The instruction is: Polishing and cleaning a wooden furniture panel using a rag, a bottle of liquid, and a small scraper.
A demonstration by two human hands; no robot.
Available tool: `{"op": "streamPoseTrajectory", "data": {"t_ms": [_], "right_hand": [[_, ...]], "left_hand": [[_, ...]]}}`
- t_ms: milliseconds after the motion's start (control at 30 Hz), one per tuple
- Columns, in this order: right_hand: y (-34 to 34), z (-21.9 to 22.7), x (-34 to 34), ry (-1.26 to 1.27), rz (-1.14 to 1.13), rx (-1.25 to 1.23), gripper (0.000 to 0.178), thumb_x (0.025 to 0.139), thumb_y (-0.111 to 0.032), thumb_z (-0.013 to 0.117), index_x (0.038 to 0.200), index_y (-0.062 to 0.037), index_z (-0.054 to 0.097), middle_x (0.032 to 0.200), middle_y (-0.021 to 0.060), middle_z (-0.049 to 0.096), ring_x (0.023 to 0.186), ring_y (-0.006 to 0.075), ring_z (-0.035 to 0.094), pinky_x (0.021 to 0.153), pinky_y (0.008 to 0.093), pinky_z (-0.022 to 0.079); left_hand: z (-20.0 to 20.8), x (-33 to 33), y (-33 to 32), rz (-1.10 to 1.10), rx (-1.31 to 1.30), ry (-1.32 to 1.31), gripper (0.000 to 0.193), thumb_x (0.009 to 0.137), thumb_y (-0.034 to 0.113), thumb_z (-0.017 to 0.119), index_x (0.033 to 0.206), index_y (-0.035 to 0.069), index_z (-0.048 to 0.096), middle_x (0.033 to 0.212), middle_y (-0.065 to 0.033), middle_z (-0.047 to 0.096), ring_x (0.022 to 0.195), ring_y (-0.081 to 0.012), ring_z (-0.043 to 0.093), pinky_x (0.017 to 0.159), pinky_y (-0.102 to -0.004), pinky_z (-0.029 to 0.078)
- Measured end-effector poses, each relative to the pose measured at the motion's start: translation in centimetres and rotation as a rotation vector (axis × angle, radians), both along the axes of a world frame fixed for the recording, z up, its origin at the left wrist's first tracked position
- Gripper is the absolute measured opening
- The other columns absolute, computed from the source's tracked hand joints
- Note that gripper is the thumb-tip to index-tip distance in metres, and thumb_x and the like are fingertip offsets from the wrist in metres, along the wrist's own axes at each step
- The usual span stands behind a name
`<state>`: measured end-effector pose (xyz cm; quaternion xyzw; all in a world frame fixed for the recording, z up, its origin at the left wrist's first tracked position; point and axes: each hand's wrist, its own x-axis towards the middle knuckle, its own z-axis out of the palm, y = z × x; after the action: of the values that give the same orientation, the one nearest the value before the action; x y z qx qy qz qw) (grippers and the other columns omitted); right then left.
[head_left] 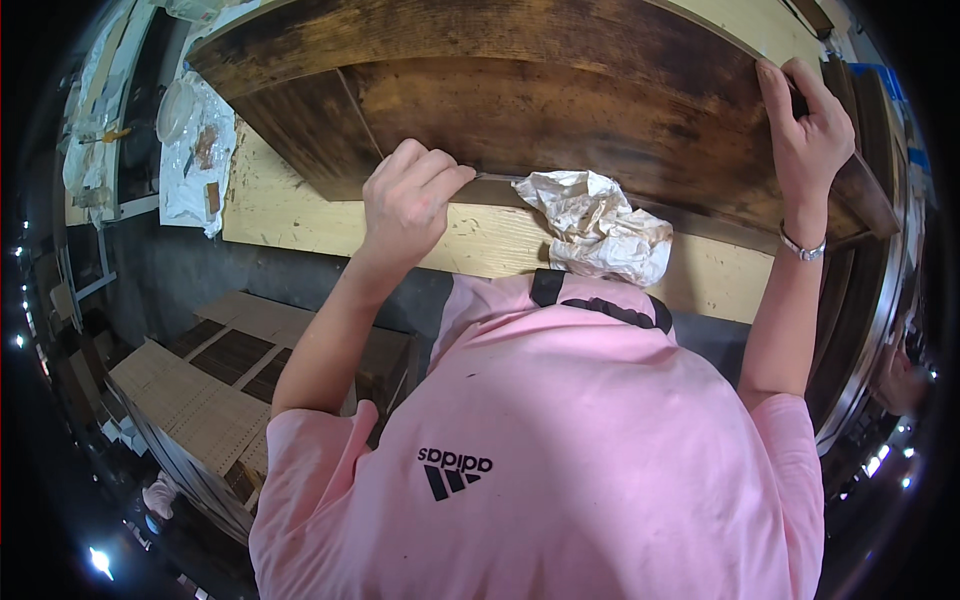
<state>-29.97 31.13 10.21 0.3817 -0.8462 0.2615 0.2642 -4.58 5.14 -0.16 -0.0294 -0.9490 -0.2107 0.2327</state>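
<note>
A dark brown wooden panel (pixel 560 110) with a raised frame lies tilted across the bench in front of me. My left hand (pixel 412 195) is closed at the panel's near edge, pinching a thin tool; only its slim, metal-looking tip shows past the fingertips, so its kind is unclear. At the panel's far right corner, my right hand (pixel 812 130) is closed over the edge, thumb on one side and fingers around the other. Crumpled, brown-stained white paper (pixel 597 228) sits against the near edge, between my hands and close to my body.
The pale yellow wooden bench (pixel 290 215) runs under the panel. Left of it, a plastic-covered surface holds a clear round tub (pixel 176 110). Lower left stand stacked boards with cardboard (pixel 185 395). More dark panels (pixel 850 280) lean at the right.
</note>
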Motion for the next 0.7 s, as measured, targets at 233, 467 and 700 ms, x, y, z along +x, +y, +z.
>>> {"op": "streamPoseTrajectory", "data": {"t_ms": [233, 467, 700], "right_hand": [[0.01, -0.15, -0.63, -0.008, -0.049, 0.038, 0.04, 0.078, -0.047, 0.074, 0.074, -0.0079, 0.066, 0.051, 0.0034, 0.047, 0.047, 0.0149, 0.037, 0.047, 0.0253, 0.034], [-0.2, -0.24, -0.77, 0.025, -0.049, 0.028, 0.042, 0.078, -0.05, 0.073, 0.073, -0.0085, 0.066, 0.051, 0.0033, 0.044, 0.047, 0.0156, 0.036, 0.047, 0.0256, 0.033], [-0.27, -0.4, -0.93, 0.005, -0.057, 0.034, 0.043, 0.077, -0.051, 0.073, 0.072, -0.0088, 0.065, 0.05, 0.0033, 0.042, 0.047, 0.0157, 0.036, 0.046, 0.0259, 0.033]], "left_hand": [[0.27, -0.32, -0.25, -0.022, 0.02, -0.049, 0.019, 0.065, -0.004, 0.063, 0.08, 0.004, 0.07, 0.074, -0.0046, 0.062, 0.07, -0.0228, 0.056, 0.059, -0.0335, 0.047], [0.18, -0.36, 0.09, 0.024, 0.014, -0.013, 0.019, 0.065, -0.004, 0.063, 0.08, 0.005, 0.07, 0.074, -0.0041, 0.063, 0.07, -0.0224, 0.056, 0.06, -0.0333, 0.047], [0.21, -0.44, 0.32, 0.034, 0.014, -0.005, 0.017, 0.066, -0.004, 0.063, 0.078, 0.005, 0.07, 0.074, -0.0038, 0.062, 0.069, -0.0224, 0.055, 0.059, -0.0332, 0.047]]}}
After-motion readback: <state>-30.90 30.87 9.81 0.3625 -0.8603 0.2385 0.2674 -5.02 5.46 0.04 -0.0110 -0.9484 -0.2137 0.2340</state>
